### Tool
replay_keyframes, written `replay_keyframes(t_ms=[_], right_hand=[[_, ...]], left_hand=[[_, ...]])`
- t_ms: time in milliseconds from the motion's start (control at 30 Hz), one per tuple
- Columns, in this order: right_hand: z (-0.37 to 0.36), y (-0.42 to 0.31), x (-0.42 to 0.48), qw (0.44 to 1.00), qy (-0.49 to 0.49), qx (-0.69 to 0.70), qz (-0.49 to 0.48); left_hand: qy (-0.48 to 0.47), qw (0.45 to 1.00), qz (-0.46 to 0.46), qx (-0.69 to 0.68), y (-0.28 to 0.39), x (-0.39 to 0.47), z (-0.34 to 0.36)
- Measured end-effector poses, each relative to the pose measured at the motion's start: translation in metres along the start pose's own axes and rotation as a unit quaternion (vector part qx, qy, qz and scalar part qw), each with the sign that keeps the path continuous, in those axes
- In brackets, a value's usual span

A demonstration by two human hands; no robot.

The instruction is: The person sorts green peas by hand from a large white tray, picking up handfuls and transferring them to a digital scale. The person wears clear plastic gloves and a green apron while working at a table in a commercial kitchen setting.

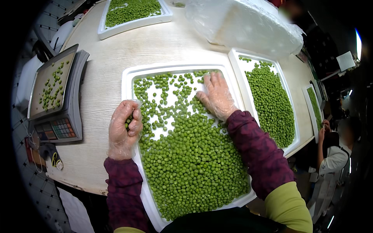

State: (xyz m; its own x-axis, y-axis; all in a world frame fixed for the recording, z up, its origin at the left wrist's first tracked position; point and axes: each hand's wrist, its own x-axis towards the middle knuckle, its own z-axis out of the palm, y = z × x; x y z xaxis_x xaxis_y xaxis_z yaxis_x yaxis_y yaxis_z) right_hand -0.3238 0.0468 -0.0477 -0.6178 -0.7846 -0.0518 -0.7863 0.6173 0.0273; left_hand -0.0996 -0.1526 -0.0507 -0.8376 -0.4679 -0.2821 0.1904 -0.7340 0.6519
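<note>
A white foam tray (pixel 127 83) lies right before me, its near part covered by a dense layer of green peas (pixel 195 163). Towards its far end the peas thin out and the white bottom shows through. My left hand (pixel 124 125), in a clear plastic glove, is curled over the tray's left rim with several peas held in its fist. Flat and fingers apart, my gloved right hand (pixel 217 94) rests at the far right corner of the tray, next to scattered peas. Nothing is visible in its grasp; what lies under the palm is hidden.
On the left stands a digital scale (pixel 62 128) whose metal pan (pixel 36 99) holds loose peas. Other foam trays of peas sit at the right (pixel 294 128) and the back (pixel 134 24). Plastic sheeting (pixel 242 26) covers the far right. A co-worker (pixel 335 151) is beside another tray (pixel 316 131).
</note>
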Motion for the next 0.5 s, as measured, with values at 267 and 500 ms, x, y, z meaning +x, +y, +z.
replay_keyframes(t_ms=[267, 500], right_hand=[[-0.018, -0.023, -0.017, 0.98, 0.02, 0.139, -0.139], [0.005, -0.044, 0.024, 0.982, 0.003, 0.146, -0.12]], left_hand=[[0.014, 1.0, 0.008, 0.001, 0.003, -0.006, -0.001], [-0.009, 1.0, 0.008, -0.004, -0.001, -0.001, 0.0]])
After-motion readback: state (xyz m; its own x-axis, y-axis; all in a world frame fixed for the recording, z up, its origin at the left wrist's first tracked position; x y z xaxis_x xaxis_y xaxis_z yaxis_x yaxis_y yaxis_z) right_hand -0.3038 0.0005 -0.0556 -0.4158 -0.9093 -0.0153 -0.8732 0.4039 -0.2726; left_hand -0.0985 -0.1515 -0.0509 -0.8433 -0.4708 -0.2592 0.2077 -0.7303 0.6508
